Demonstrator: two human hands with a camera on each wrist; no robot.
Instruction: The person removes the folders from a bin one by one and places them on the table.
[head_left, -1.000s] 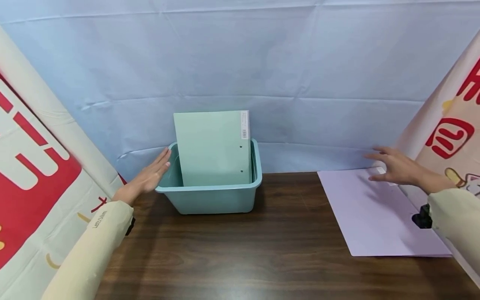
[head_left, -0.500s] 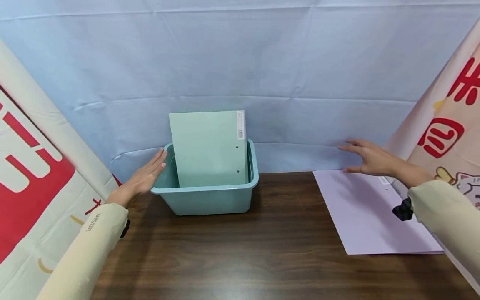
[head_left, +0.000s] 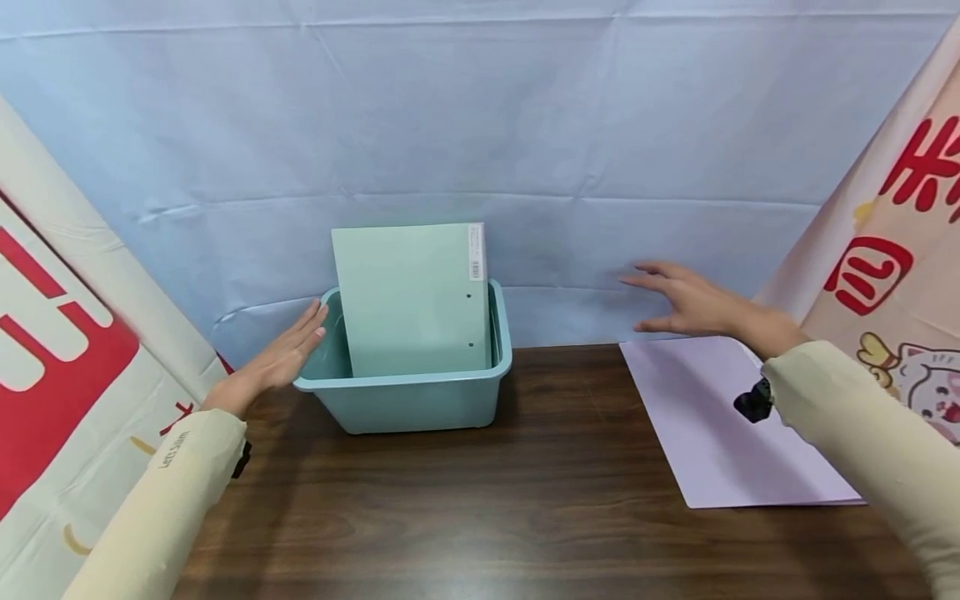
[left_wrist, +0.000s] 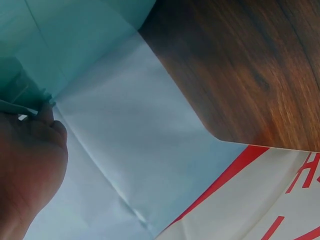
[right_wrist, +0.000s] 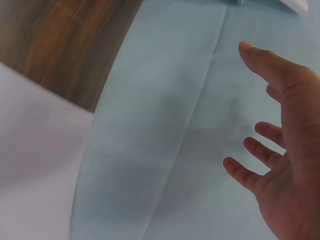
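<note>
A mint-green file folder [head_left: 408, 300] with a barcode label and two small holes stands upright in a teal plastic tub [head_left: 408, 408]. At the tub's left rim is my left hand [head_left: 273, 358], its fingers straight and close together; the left wrist view has its fingertips right at the tub wall. A lilac file folder [head_left: 720, 433] lies flat on the table at the right. Over its far end hangs my right hand [head_left: 697, 308], fingers spread and nothing in them. The right wrist view shows that hand [right_wrist: 285, 130] from the palm side, in front of the blue cloth.
The dark wooden table [head_left: 570, 517] runs up to a pale blue backdrop cloth [head_left: 480, 108]. Printed cloths with red lettering flank it on the left [head_left: 60, 392] and right [head_left: 900, 250]. Bare wood lies between tub and lilac folder.
My right hand has moved left, off the lilac folder's label end and toward the tub. The left hand stays at the tub's rim. The whole view has shifted slightly.
</note>
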